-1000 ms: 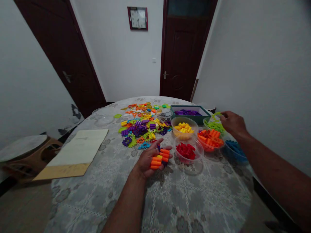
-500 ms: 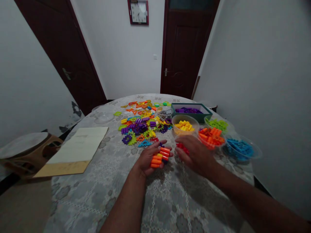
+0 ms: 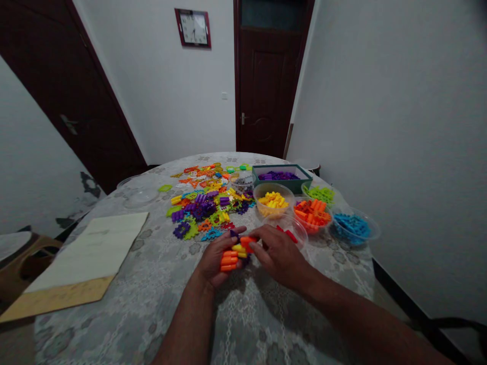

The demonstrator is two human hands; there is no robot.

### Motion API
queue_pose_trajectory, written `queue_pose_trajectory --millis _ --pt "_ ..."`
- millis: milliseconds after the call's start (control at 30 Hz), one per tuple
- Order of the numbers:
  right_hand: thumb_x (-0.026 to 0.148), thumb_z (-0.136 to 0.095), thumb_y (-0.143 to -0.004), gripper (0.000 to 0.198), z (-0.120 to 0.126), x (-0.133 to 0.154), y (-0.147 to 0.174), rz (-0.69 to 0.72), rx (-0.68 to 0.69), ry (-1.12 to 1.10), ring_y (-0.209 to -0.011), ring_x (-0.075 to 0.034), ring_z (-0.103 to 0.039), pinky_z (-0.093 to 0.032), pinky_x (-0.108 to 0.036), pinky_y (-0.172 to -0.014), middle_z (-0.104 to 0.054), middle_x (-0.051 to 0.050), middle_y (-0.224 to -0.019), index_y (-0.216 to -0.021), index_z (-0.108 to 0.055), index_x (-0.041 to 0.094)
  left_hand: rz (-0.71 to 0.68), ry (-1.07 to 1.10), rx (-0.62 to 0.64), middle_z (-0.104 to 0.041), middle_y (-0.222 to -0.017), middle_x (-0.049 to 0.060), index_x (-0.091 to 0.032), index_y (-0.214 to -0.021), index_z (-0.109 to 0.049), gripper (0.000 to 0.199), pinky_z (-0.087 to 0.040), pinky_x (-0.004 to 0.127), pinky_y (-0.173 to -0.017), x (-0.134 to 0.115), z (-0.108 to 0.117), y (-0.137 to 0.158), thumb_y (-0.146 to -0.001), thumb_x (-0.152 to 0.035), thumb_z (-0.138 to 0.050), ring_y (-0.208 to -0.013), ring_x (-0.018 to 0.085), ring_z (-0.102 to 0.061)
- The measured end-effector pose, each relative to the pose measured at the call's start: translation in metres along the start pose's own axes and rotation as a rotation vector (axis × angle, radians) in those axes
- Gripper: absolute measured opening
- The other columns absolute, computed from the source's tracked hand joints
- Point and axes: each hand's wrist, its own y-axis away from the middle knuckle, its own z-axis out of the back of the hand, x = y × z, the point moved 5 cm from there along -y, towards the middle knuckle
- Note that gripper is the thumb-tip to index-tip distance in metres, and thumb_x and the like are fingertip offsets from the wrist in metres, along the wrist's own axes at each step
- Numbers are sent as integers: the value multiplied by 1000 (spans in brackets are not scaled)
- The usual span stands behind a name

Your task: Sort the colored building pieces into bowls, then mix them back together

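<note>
My left hand (image 3: 213, 261) is cupped palm-up around several plastic building pieces: an orange ribbed one (image 3: 229, 260), a yellow one (image 3: 240, 249) and some dark purple. Thumb and fingers of my right hand (image 3: 281, 256) pinch an orange-red building piece (image 3: 248, 244) right over the left palm. Partly behind the right hand stands a clear bowl (image 3: 303, 234) with a few red pieces (image 3: 291, 236). Beyond the hands lies a mixed pile of gear-shaped and ribbed pieces (image 3: 203, 208) in purple, green, yellow, orange and blue.
Round the right side stand bowls of yellow pieces (image 3: 273, 200), orange pieces (image 3: 312, 215), blue pieces (image 3: 350, 228) and green pieces (image 3: 319, 194). A green box (image 3: 304, 183) holds purple pieces. Paper sheets (image 3: 87, 248) lie at left, near a clear lid (image 3: 140, 196).
My right hand has moved left from the bowl of red pieces to my left hand and now pinches an orange-red piece there. The view has shifted to the right.
</note>
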Motion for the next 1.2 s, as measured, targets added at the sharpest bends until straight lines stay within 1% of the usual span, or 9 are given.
queue_pose_trajectory --millis 133,300,400,500,633,833,933,1033,1200 --pt "30 -58 -101 17 51 -38 -6 -143 -169 55 -85 -21 -69 -53 -34 -79 -77 -6 -101 -109 -72 23 7 5 -99 -75 -99 14 -10 -132 -63 44 -56 26 -40 -2 4 -1 -88 -12 -67 -67 22 -75" --pt "38 -57 -97 26 118 -117 -9 -393 -282 225 -86 -23 -71 -53 -35 -80 -79 -7 -100 -105 -76 22 -7 72 -208 -74 -103 11 -13 -125 -63 38 -53 23 -37 -4 9 -2 -87 -6 -64 -78 24 -79" --pt "39 -56 -95 30 136 -160 -5 -489 -252 367 -89 -26 -72 -54 -39 -83 -79 -10 -101 -104 -77 20 -12 111 -219 -73 -104 10 -14 -122 -63 41 -52 22 -38 -3 10 -3 -83 -3 -65 -82 24 -79" --pt "34 -52 -94 33 138 -174 -1 -457 -283 501 -99 -30 -73 -55 -44 -91 -78 -17 -112 -109 -76 17 -9 133 -200 -73 -103 11 -13 -120 -63 41 -52 21 -39 -2 10 -3 -81 -2 -65 -82 25 -79" --pt "30 -50 -97 31 115 -134 -1 -216 -345 470 -109 -30 -72 -54 -45 -100 -76 -18 -118 -113 -73 17 -27 128 -178 -71 -100 11 -13 -116 -64 34 -52 21 -40 -1 7 -2 -83 -5 -66 -83 25 -78" --pt "31 -55 -104 26 35 -34 -8 52 -46 164 -109 -26 -72 -57 -42 -98 -76 -12 -119 -122 -69 21 -68 65 -134 -70 -94 9 -14 -113 -64 33 -50 20 -40 -1 4 -1 -81 -8 -71 -84 26 -78" --pt "29 -59 -104 29 -1 -9 -14 80 84 116 -112 -26 -71 -56 -43 -99 -75 -12 -122 -131 -67 21 -95 39 -93 -72 -93 9 -14 -112 -65 33 -52 20 -43 0 4 -1 -81 -10 -75 -72 20 -75" --pt "24 -61 -103 31 -24 0 -21 69 177 68 -112 -25 -70 -55 -40 -97 -74 -11 -121 -133 -66 21 -112 45 -63 -73 -91 8 -13 -109 -66 31 -55 21 -46 0 4 -3 -80 -10 -76 -62 15 -69" --pt "17 -63 -97 15 -23 1 -29 -18 188 -42 -94 -20 -69 -52 -33 -84 -73 -6 -103 -110 -71 20 -49 140 -71 -72 -88 10 -10 -103 -70 16 -52 21 -41 3 6 -6 -88 -15 -67 -60 15 -68"
